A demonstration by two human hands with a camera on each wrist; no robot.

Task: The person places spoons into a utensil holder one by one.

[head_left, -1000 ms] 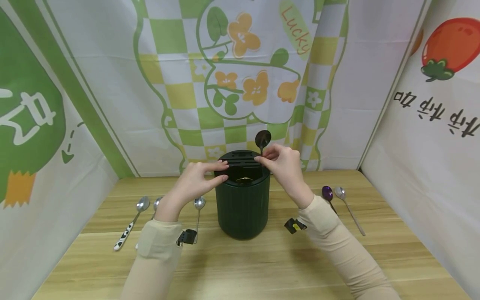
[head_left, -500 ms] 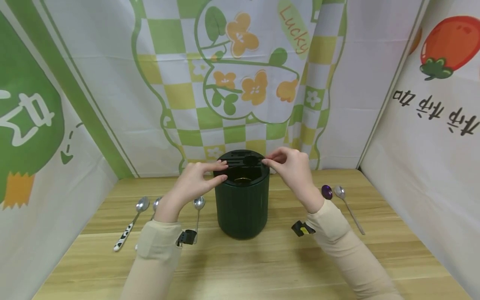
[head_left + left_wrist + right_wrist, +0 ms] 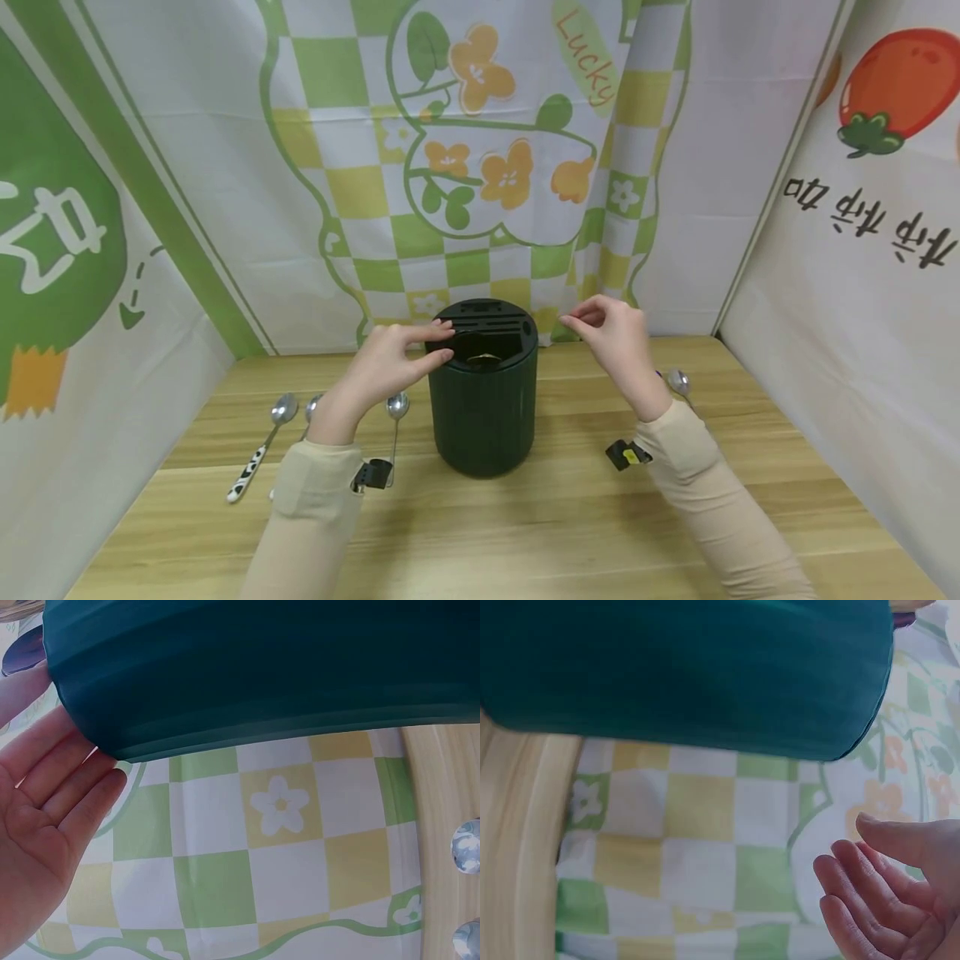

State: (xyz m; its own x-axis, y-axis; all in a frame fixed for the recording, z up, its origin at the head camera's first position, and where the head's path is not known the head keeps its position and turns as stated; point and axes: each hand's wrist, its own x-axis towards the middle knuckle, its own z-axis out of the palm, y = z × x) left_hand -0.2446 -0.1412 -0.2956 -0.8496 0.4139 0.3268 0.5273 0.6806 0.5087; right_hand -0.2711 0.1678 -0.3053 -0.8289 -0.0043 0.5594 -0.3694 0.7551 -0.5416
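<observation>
A dark green ribbed utensil holder (image 3: 483, 417) stands upright on the table, with a slotted black top and something gold-edged inside its opening. My left hand (image 3: 378, 358) rests on its left rim, fingers straight and thumb near the opening. Beyond the rim, a dark spoon (image 3: 24, 651) shows its bowl in the left wrist view; in the head view it is hard to pick out against the black top. My right hand (image 3: 611, 337) hovers to the right of the holder, apart from it, fingers loosely bent with nothing between them.
Left of the holder lie a spoon with a cow-pattern handle (image 3: 255, 458), a partly hidden spoon (image 3: 312, 408) and a silver spoon (image 3: 397, 406). Another silver spoon (image 3: 678, 383) lies at the right, partly behind the right arm. A patterned curtain (image 3: 480, 200) hangs behind the table.
My right hand has let go of the dark spoon and moved right, away from the holder. The spoon's bowl has dropped from above the holder to its top. My left hand has stayed put.
</observation>
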